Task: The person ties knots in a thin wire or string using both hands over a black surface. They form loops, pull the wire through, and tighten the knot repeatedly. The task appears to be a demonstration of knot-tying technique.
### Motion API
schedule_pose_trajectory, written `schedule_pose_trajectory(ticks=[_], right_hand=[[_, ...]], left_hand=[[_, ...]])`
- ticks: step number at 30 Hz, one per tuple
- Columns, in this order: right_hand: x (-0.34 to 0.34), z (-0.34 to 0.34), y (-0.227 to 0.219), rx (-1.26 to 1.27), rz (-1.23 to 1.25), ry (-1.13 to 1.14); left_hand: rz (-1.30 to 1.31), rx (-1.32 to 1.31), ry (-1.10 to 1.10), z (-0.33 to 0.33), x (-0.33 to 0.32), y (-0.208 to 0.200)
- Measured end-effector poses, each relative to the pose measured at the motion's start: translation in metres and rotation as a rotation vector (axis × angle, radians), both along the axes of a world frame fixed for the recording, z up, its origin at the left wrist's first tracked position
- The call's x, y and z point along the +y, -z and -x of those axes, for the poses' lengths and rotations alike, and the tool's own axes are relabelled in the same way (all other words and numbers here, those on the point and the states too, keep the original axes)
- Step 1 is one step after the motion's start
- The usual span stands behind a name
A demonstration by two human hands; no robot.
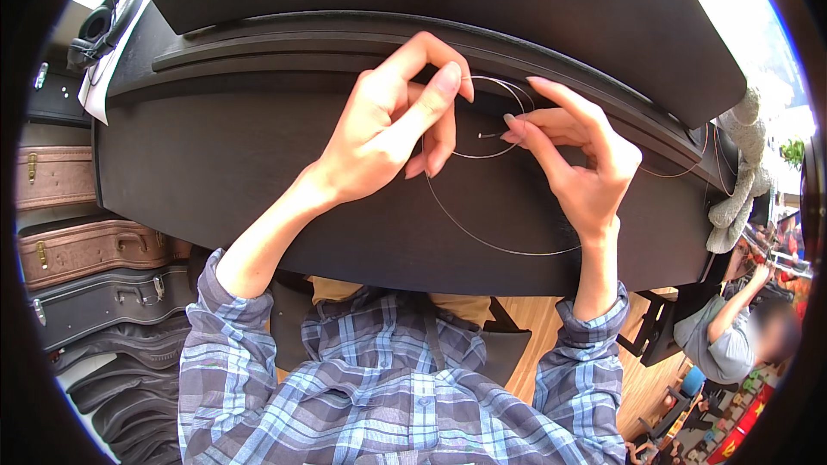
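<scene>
A thin, silvery instrument string (487, 157) is curled into small loops between my two hands. My left hand (388, 125) pinches the loops between thumb and index finger, with the other fingers curled below. Thumb and fingertips of my right hand (581, 142) close on the string near its short, thicker end, which points left. A long slack length hangs from below my left fingers and curves rightward to behind my right wrist. Both hands are raised over the dark closed lid of a piano (379, 237).
Brown and black instrument cases (77, 254) are stacked at the left. Headphones (103, 30) lie at the far left on the piano. A grey plush toy (739, 176) hangs at its right end, near loose thin strings (676, 174). Another person (724, 336) is at the lower right.
</scene>
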State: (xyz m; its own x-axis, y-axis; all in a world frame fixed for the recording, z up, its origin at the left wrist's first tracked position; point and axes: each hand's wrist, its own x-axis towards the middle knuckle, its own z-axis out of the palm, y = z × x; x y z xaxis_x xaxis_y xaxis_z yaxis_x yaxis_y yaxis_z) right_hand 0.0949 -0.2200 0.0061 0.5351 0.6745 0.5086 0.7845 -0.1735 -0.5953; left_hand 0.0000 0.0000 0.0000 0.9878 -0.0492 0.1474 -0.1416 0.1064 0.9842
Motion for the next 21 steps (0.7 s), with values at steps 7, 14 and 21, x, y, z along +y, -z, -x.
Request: schedule_pose_trajectory(ticks=[7, 14, 21], right_hand=[[0.002, 0.008, -0.004, 0.502, -0.313, 0.015], [0.0, 0.002, 0.0, 0.63, -0.406, -0.156], [-0.004, 0.003, -0.002, 0.741, -0.297, -0.192]], left_hand=[[-0.014, 0.061, 0.041, -0.001, -0.009, -0.001], [-0.042, 0.045, 0.048, -0.003, -0.008, 0.001], [-0.015, 0.039, 0.055, -0.003, -0.008, 0.005]])
